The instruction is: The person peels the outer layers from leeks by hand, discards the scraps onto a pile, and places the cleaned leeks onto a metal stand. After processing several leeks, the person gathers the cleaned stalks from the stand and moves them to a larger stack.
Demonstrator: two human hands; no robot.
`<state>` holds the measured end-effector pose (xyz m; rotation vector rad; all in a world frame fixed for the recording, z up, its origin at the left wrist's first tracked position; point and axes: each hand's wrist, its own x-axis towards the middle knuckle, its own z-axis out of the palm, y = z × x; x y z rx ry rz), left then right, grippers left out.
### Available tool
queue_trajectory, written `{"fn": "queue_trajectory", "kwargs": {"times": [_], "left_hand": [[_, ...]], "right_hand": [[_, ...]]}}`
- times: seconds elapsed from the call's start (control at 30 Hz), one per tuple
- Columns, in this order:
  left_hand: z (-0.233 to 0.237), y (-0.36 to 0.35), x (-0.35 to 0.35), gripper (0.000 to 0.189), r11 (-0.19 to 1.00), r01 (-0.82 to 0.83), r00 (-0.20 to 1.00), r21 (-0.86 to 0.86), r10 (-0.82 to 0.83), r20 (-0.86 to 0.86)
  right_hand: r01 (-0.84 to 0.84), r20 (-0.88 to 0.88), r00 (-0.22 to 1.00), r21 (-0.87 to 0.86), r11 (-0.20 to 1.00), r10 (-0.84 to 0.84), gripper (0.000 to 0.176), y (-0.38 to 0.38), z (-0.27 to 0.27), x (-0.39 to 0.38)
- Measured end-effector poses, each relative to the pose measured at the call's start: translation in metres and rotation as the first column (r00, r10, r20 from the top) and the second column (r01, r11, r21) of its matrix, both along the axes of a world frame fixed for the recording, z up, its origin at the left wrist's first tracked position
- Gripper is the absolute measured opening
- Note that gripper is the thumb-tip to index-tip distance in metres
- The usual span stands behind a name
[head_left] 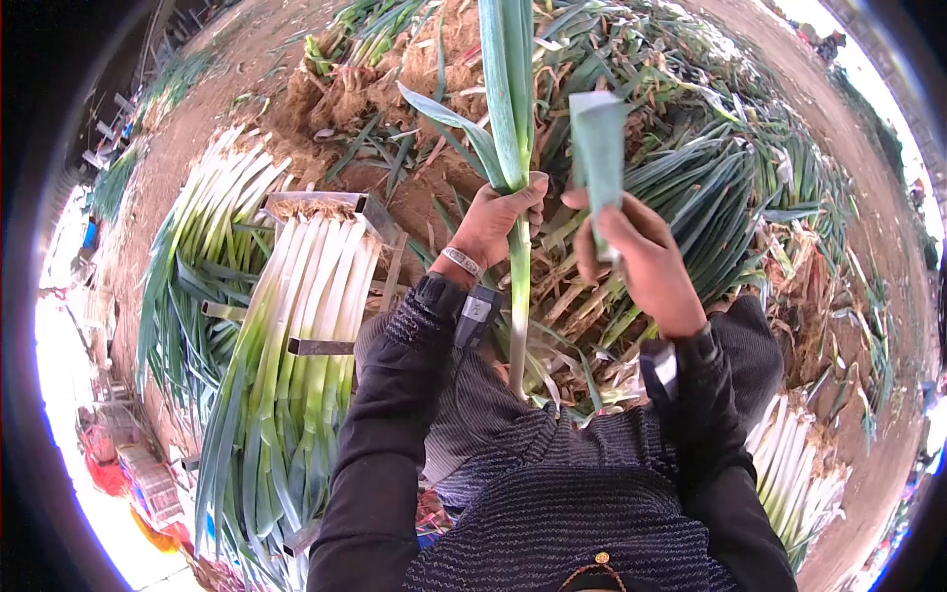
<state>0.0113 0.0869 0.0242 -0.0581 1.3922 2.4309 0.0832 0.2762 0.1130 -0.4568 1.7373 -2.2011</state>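
My left hand (500, 219) is closed around a leek (519, 276) at the point where its leaves begin. The leek stands upright, with dark green leaves reaching past the top of the view and its pale lower end down between my knees. Just right of it, my right hand (646, 261) pinches a flat blue-green piece of leaf (598, 138), slightly blurred. The two hands are apart at about the same height.
On my left, trimmed leeks (316, 281) lie side by side in a metal frame (370, 215), beside another pile (202, 212). Untrimmed leeks (695, 202) and scraps are heaped ahead right. More white stalks (794, 459) lie at my right. Bare soil (247, 59) shows beyond.
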Motion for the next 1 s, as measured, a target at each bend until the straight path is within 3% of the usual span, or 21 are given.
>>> {"fn": "queue_trajectory", "kwargs": {"times": [0.03,0.07,0.1,0.13,0.2,0.27,0.3,0.43,0.5,0.67,0.73,0.77,0.8,0.87,0.93,1.0], "left_hand": [[-0.001,0.003,0.001,0.028,1.0,-0.008,1.0,-0.002,0.008,-0.029],[0.002,0.006,0.002,0.028,1.0,0.001,1.0,-0.003,-0.001,-0.028],[0.009,0.009,0.003,0.029,0.998,-0.05,0.999,-0.026,0.05,0.008],[0.013,0.01,0.003,0.031,0.993,-0.104,0.994,-0.05,0.106,0.041],[0.008,0.009,-0.002,0.035,0.991,-0.121,0.992,-0.049,0.123,0.036],[0.006,0.007,-0.004,0.041,0.991,-0.111,0.991,-0.078,0.115,0.061],[0.006,0.008,-0.005,0.041,0.991,-0.105,0.992,-0.079,0.11,0.062],[0.006,0.008,-0.003,0.051,0.988,-0.147,0.988,-0.043,0.149,0.045],[0.007,0.006,-0.001,0.053,0.989,-0.144,0.987,-0.026,0.145,0.066],[0.015,-0.004,0.003,0.047,0.999,0.002,0.998,0.036,-0.004,0.068],[0.014,-0.01,0.0,0.04,0.994,0.05,0.999,0.095,-0.052,0.013],[0.016,-0.011,0.0,0.037,0.992,0.028,1.0,0.121,-0.027,-0.008],[0.017,-0.012,0.001,0.035,0.989,0.007,1.0,0.146,-0.003,-0.027],[0.013,-0.012,-0.003,0.031,0.986,0.004,1.0,0.165,-0.002,-0.014],[0.01,-0.009,-0.004,0.028,0.977,0.045,0.999,0.208,-0.038,-0.036],[0.006,-0.003,-0.004,0.029,0.975,0.032,0.999,0.219,-0.033,-0.001]], "right_hand": [[0.11,-0.053,0.994,0.33,0.938,-0.098,0.045,0.0,-0.012,-0.008],[0.214,-0.131,0.977,0.616,0.758,-0.169,0.051,-0.001,-0.028,-0.013],[0.617,-0.675,0.734,0.614,0.492,-0.078,0.062,0.005,-0.068,-0.017],[0.58,-0.627,0.777,0.671,0.461,-0.065,0.061,0.004,-0.069,-0.014],[0.458,-0.483,0.862,0.613,0.644,-0.154,0.06,0.0,-0.091,-0.014],[0.256,-0.271,0.958,0.641,0.724,-0.099,0.057,-0.017,-0.085,-0.003],[0.24,-0.318,0.948,0.642,0.729,-0.032,0.056,-0.02,-0.097,-0.001],[0.375,-0.395,0.906,0.594,0.712,-0.149,0.059,-0.049,-0.118,0.006],[0.524,-0.478,0.83,0.495,0.693,-0.287,0.056,-0.058,-0.134,0.003],[0.387,-0.235,0.92,0.418,0.822,-0.314,0.051,-0.05,-0.123,-0.009],[0.21,0.141,0.966,0.065,0.976,-0.217,0.048,-0.041,-0.118,-0.013],[0.167,0.232,0.959,-0.002,0.986,-0.161,0.048,-0.038,-0.102,-0.012],[0.163,0.232,0.96,-0.001,0.987,-0.159,0.048,-0.036,-0.099,-0.01],[0.14,0.354,0.934,-0.238,0.961,-0.049,0.053,-0.034,-0.094,-0.007],[0.145,0.377,0.925,-0.249,0.958,-0.042,0.051,-0.038,-0.091,-0.005],[0.251,0.405,0.906,-0.272,0.929,-0.126,0.043,-0.044,-0.09,-0.004]]}}
